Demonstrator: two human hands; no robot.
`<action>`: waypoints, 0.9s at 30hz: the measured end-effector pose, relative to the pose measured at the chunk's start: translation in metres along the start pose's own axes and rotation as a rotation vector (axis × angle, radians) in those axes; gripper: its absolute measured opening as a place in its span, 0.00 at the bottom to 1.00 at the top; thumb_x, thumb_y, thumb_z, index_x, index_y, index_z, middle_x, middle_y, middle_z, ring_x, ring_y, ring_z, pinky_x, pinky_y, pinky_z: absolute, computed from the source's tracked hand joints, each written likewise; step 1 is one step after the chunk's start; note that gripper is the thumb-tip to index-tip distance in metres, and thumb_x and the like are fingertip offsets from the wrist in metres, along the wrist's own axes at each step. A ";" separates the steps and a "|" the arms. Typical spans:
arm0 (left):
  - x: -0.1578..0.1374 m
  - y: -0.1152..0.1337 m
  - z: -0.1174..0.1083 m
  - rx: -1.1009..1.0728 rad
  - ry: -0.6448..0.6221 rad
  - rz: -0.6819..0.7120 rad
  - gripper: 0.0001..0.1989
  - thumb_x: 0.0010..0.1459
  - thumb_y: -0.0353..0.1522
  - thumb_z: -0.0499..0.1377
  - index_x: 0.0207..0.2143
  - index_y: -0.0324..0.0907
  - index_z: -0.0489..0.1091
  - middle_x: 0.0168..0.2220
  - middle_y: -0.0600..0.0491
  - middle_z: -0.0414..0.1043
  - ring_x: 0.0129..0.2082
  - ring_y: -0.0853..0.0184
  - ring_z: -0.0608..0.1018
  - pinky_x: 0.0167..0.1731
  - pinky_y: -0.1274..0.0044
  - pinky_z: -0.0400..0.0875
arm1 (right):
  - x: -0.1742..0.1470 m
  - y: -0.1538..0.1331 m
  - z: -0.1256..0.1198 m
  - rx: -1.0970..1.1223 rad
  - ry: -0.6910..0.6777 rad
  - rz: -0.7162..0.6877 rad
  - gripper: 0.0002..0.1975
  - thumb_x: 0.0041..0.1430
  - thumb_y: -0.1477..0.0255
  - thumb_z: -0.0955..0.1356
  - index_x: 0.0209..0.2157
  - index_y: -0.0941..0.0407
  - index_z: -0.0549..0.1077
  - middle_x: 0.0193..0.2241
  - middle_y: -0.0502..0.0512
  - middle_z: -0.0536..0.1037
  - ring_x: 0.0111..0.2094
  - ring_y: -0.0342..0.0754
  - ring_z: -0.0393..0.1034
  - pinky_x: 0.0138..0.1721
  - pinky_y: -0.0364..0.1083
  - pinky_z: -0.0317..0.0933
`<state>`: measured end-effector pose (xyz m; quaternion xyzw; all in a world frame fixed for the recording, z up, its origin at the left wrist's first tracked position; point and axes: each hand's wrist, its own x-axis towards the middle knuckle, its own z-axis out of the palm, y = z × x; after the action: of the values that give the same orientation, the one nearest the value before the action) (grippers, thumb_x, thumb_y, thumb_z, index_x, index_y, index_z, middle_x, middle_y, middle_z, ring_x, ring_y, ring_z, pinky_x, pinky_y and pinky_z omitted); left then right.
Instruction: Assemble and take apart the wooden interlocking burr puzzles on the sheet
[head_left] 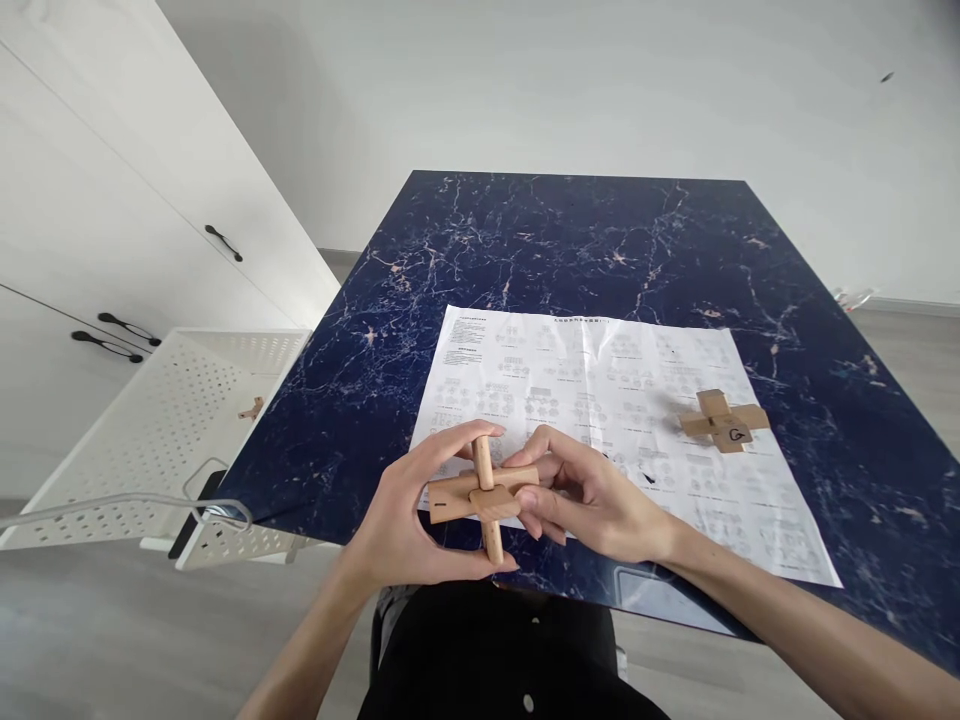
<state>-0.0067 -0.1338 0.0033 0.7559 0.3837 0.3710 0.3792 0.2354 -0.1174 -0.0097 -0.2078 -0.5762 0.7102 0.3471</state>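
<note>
Between my two hands is a wooden interlocking puzzle (450,497), made of light wood bars with a round dowel (483,465) crossing them. My left hand (409,515) spans the dowel, its thumb at the near end and its index finger at the far end. With bent fingers and thumb, my right hand (589,490) pinches the puzzle's right side; its fingers hide part of the joint there. Beneath the hands lies a creased white instruction sheet (540,360) with small printed diagrams. On its right part rests a second, cross-shaped wooden puzzle (720,420) bearing a dark marking.
The sheet lies on a dark blue marble-patterned table (555,240). At the left stands a white perforated basket (180,400) with a small wooden piece (253,409) in it. A grey cable (127,500) passes near the table's left corner. White cabinets (112,150) stand beyond.
</note>
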 end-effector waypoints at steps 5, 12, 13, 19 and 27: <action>0.001 0.000 0.000 0.039 -0.008 -0.001 0.51 0.44 0.39 0.82 0.68 0.57 0.65 0.62 0.49 0.77 0.55 0.51 0.83 0.60 0.59 0.78 | -0.002 -0.001 0.000 -0.011 0.017 0.022 0.07 0.76 0.67 0.69 0.49 0.55 0.69 0.27 0.45 0.77 0.21 0.38 0.68 0.22 0.39 0.64; 0.001 -0.002 0.000 -0.012 0.035 0.028 0.51 0.43 0.38 0.82 0.68 0.54 0.66 0.59 0.48 0.79 0.53 0.52 0.84 0.57 0.62 0.80 | 0.000 -0.002 0.002 0.073 0.004 0.039 0.06 0.78 0.67 0.68 0.49 0.55 0.69 0.26 0.44 0.76 0.20 0.37 0.66 0.21 0.37 0.61; 0.001 -0.002 0.000 -0.016 0.042 0.030 0.51 0.43 0.38 0.82 0.68 0.53 0.66 0.59 0.48 0.79 0.53 0.52 0.84 0.56 0.62 0.80 | 0.001 -0.001 0.002 0.085 0.002 0.043 0.06 0.78 0.68 0.68 0.50 0.55 0.69 0.26 0.44 0.76 0.20 0.37 0.66 0.21 0.37 0.61; 0.001 -0.001 0.002 -0.003 0.059 -0.001 0.49 0.43 0.39 0.82 0.66 0.53 0.67 0.56 0.49 0.80 0.46 0.56 0.85 0.50 0.64 0.82 | 0.003 0.000 -0.001 0.105 -0.005 0.067 0.07 0.78 0.67 0.68 0.49 0.55 0.69 0.26 0.44 0.77 0.21 0.38 0.67 0.22 0.38 0.62; 0.003 -0.003 0.003 0.031 0.092 0.058 0.48 0.44 0.39 0.82 0.66 0.53 0.67 0.57 0.48 0.77 0.44 0.58 0.82 0.48 0.63 0.80 | 0.004 -0.002 0.000 -0.035 0.038 0.105 0.08 0.77 0.65 0.68 0.50 0.55 0.70 0.27 0.45 0.75 0.24 0.40 0.67 0.26 0.41 0.63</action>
<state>-0.0041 -0.1306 0.0000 0.7547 0.3844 0.4101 0.3384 0.2335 -0.1146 -0.0070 -0.2573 -0.5702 0.7131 0.3166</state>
